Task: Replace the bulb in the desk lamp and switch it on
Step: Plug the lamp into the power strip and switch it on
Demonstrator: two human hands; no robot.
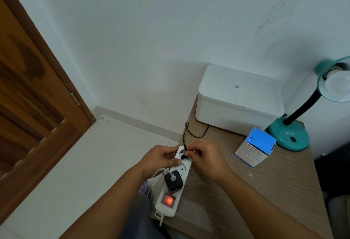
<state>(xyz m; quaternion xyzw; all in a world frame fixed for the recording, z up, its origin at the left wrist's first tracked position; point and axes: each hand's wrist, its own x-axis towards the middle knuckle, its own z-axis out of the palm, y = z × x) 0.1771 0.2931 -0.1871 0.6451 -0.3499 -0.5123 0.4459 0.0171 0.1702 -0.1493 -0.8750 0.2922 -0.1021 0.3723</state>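
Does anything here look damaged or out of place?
Dark scuff marks streak the white wall above the teal desk lamp. The power strip overhangs the table's left edge. Otherwise nothing stands out.

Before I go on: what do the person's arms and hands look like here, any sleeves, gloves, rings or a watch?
Both forearms are bare right up to the bottom edge of the view; no sleeve shows. The left hand and the right hand wear no gloves. No ring, watch or band shows on the fingers or wrists in view, and no markings are visible. Only the backs of the hands face the camera.
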